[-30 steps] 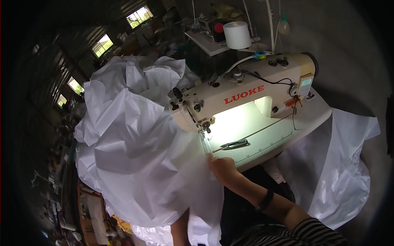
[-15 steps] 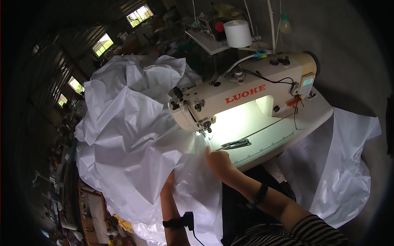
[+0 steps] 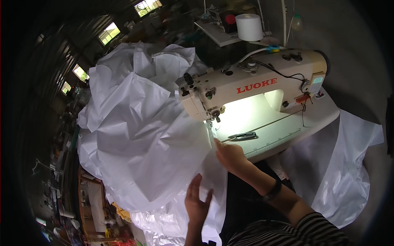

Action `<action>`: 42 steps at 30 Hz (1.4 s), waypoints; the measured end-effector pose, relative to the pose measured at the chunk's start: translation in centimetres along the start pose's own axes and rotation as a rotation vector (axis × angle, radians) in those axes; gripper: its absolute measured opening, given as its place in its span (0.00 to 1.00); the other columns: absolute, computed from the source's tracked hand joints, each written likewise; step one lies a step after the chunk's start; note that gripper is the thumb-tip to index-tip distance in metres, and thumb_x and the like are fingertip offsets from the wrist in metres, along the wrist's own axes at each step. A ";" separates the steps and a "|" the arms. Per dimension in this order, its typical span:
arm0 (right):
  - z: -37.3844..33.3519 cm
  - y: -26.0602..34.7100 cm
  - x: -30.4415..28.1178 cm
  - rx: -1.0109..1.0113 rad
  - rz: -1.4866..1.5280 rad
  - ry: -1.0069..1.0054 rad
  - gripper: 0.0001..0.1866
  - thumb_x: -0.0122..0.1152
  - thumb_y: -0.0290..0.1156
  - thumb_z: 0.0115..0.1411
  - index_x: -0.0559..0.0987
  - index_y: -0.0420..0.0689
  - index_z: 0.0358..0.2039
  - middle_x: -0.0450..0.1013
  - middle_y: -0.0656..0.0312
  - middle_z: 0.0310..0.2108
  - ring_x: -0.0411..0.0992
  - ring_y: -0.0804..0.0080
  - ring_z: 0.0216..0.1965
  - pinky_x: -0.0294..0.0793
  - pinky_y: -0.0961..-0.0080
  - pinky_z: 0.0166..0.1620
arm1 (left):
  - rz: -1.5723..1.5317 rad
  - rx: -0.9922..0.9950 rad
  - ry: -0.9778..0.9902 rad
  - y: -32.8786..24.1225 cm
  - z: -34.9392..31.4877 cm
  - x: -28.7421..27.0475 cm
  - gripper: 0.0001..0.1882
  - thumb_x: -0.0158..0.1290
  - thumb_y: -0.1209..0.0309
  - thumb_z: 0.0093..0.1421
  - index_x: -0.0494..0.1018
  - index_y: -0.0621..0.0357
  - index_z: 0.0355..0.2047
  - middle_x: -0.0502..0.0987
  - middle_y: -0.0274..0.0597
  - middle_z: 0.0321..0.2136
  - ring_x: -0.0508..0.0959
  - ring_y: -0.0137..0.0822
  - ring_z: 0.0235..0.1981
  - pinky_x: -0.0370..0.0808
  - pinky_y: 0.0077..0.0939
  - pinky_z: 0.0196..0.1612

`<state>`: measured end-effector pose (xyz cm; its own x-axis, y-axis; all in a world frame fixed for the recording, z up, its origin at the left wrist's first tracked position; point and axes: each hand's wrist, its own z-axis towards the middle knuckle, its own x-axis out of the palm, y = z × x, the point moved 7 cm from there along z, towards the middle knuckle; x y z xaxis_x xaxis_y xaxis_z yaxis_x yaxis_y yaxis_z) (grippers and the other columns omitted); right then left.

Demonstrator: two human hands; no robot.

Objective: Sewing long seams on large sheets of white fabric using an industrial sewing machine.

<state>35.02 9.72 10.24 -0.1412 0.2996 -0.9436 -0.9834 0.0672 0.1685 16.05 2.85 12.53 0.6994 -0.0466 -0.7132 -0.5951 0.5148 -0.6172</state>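
Observation:
A large crumpled white plastic-like sheet (image 3: 131,135) lies heaped left of the sewing machine (image 3: 221,92), with its right edge running under the needle area. My right hand (image 3: 230,156) is closed on that edge, just in front of the presser foot (image 3: 210,124); the fingertips partly hide the grip. Lower and to the left, my left hand (image 3: 198,201) lies over the sheet with thumb and fingers apart, gripping nothing. Small thread snips (image 3: 243,136) rest on the lit machine bed, right of my right hand.
A white thread cone (image 3: 249,28) stands behind the machine, by a small shelf (image 3: 217,35). More white sheet (image 3: 344,176) hangs down at the right, past the bed's edge. A wooden frame (image 3: 92,205) stands at the lower left.
My left hand has come out from under the sheet's fold and now shows with spread fingers. My right hand stays at the edge by the needle. The whole view has shifted slightly.

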 end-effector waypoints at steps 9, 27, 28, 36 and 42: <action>-9.1 -3.1 -2.1 -0.126 1.076 0.072 0.04 0.54 0.15 0.60 0.76 0.35 0.34 0.74 0.55 0.50 0.77 0.73 0.28 0.78 0.78 0.34 | 0.184 -0.252 -0.046 6.4 -10.0 6.8 0.33 0.63 0.68 0.51 0.66 0.59 0.57 0.73 0.52 0.52 0.75 0.50 0.49 0.72 0.42 0.49; 8.4 17.1 11.7 -0.208 1.178 0.613 0.19 0.55 0.33 0.66 0.72 0.42 0.55 0.72 0.54 0.52 0.70 0.59 0.53 0.69 0.64 0.58 | -0.425 0.312 -0.049 -6.5 -0.6 -8.8 0.15 0.54 0.78 0.45 0.74 0.58 0.37 0.77 0.48 0.30 0.77 0.51 0.26 0.73 0.39 0.29; 12.3 18.0 12.6 -0.222 1.030 0.520 0.19 0.55 0.33 0.66 0.72 0.42 0.56 0.72 0.53 0.52 0.70 0.59 0.54 0.69 0.64 0.58 | -0.414 0.333 -0.055 -6.0 0.0 -9.4 0.15 0.54 0.77 0.45 0.74 0.58 0.36 0.77 0.47 0.31 0.77 0.50 0.26 0.74 0.39 0.28; 32.1 23.8 23.4 -0.137 0.361 0.353 0.21 0.55 0.32 0.66 0.69 0.40 0.58 0.71 0.53 0.53 0.70 0.60 0.55 0.68 0.65 0.59 | -0.282 0.069 -0.180 4.1 3.1 -12.5 0.17 0.57 0.74 0.46 0.75 0.57 0.39 0.79 0.44 0.35 0.80 0.48 0.32 0.77 0.38 0.32; 31.6 23.6 23.7 -0.150 0.359 0.366 0.22 0.55 0.31 0.66 0.67 0.40 0.60 0.70 0.52 0.55 0.69 0.60 0.55 0.68 0.66 0.59 | 0.183 -0.033 -0.218 6.3 4.1 -12.4 0.25 0.58 0.76 0.41 0.76 0.56 0.44 0.77 0.43 0.38 0.78 0.50 0.35 0.76 0.41 0.36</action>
<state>12.08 48.49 0.83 -0.4758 -0.0747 -0.8764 -0.8677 -0.1230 0.4816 5.25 10.21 18.87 0.6456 0.2316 -0.7277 -0.7294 0.4695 -0.4976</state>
